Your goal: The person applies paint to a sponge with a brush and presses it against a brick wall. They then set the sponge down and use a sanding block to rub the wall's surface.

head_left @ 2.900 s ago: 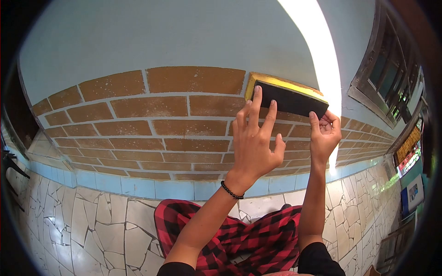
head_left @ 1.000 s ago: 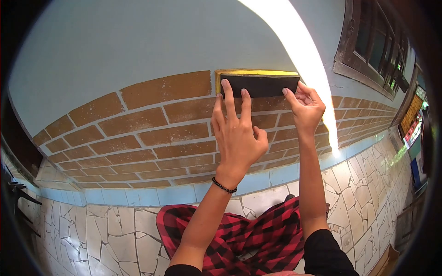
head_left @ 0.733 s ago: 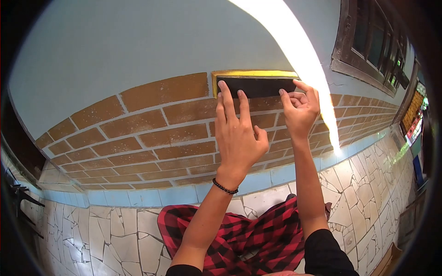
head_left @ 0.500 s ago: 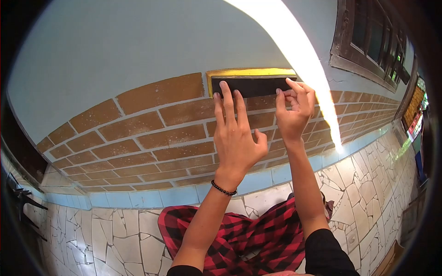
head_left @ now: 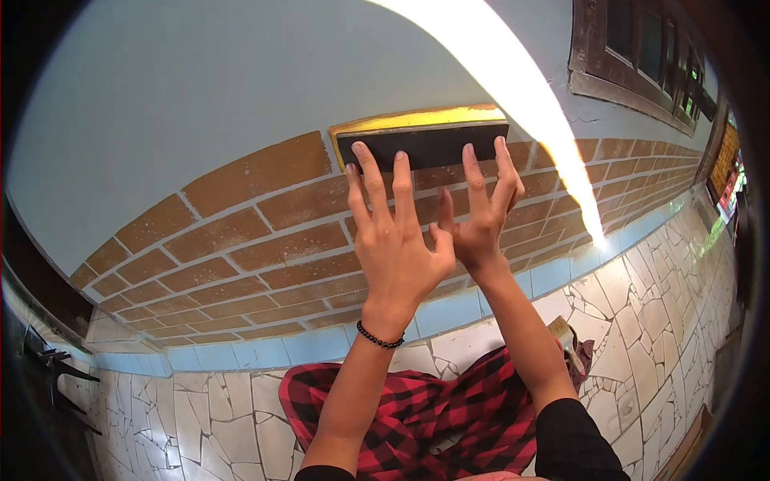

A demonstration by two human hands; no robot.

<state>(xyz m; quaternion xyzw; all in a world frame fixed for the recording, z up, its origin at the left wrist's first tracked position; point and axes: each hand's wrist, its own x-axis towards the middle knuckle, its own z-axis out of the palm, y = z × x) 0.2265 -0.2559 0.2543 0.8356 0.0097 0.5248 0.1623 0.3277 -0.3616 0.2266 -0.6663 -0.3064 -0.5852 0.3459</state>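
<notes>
A long black rectangular strip (head_left: pixel 429 150) lies against the wall at the top of the painted brick pattern, with a yellow border (head_left: pixel 417 119) showing along its top and left sides. My left hand (head_left: pixel 401 256) is open, its outstretched fingertips on the left half of the strip and its thumb pointing right. Two fingertips of my right hand (head_left: pixel 479 232) touch the strip near its right end; the fingers are extended and the thumb stands apart below. The strip's lower edge overlaps the brick row beneath it.
Brown painted bricks (head_left: pixel 257 178) with pale joints cover the lower wall above a light blue tiled skirting (head_left: pixel 437 315). A wooden window (head_left: pixel 634 64) is at upper right. Beside my right knee rests a brush-like object (head_left: pixel 564 335). A dark chair (head_left: pixel 60 369) stands far left.
My right hand has gone from bent fingers at the strip's right end to outstretched fingertips on its face. The left hand stays on the strip. The view has shifted slightly.
</notes>
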